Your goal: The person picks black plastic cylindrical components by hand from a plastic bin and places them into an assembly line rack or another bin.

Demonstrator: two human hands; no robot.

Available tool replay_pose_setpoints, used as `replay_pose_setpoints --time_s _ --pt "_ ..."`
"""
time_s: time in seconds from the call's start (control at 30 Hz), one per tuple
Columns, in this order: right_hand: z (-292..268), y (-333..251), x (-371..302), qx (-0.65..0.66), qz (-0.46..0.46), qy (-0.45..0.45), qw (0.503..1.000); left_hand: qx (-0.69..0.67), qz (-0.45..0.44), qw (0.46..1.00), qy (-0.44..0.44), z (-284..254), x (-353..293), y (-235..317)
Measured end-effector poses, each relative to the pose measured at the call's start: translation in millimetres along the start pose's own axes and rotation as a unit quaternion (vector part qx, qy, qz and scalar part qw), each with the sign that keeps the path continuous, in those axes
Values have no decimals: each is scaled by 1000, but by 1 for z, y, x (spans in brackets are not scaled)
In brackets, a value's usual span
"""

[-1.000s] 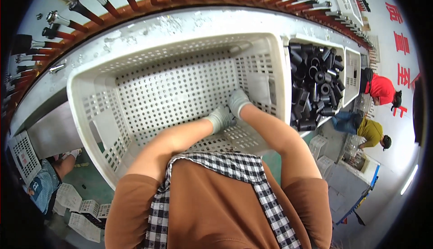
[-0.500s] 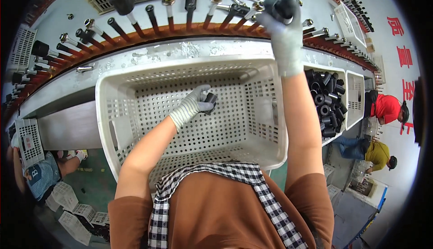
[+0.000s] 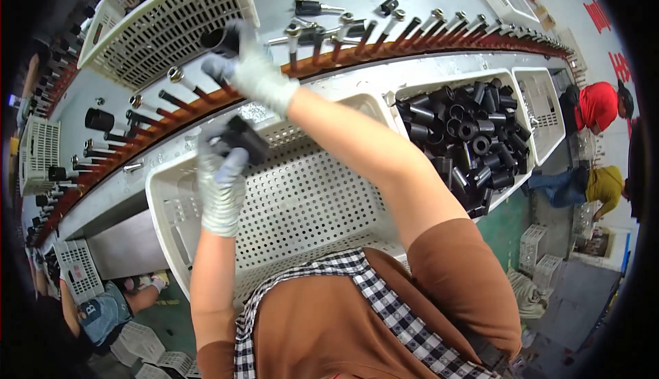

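Observation:
My left hand, in a pale striped work glove, is raised over the left rim of an empty-looking white perforated crate. Its fingers are closed round a short black sleeve. My right hand, gloved too and smeared by motion, reaches across to the rack. Its fingers curl about a wide black cup-shaped sleeve beside the slatted basket. The glove hides part of that sleeve and the rod near it.
A long red-brown rack carries upright rods with metal and black ends. Behind it stands a slatted white basket. A crate full of black sleeves sits at the right. Other people are at the far right and lower left.
My right hand has swung left along the rack to the wide sleeve. My left hand has risen from inside the crate with a black sleeve. The view has turned right.

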State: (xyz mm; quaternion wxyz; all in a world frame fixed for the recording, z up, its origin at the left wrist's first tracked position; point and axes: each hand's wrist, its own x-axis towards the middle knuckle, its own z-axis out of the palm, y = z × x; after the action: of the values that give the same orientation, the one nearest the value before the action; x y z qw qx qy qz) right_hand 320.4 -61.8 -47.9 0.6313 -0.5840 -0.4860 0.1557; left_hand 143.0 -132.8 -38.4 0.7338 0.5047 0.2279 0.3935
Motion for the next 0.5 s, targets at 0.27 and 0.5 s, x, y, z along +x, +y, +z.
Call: replay_pose_setpoints --time_s 0.27,0.5 --pt "-62 -78 -109 88 75 -252 961 131 -52 990 -15 5 -20 40" --pt "-89 -103 -143 -22 -59 -44 997 165 192 967 29 51 -38 21"
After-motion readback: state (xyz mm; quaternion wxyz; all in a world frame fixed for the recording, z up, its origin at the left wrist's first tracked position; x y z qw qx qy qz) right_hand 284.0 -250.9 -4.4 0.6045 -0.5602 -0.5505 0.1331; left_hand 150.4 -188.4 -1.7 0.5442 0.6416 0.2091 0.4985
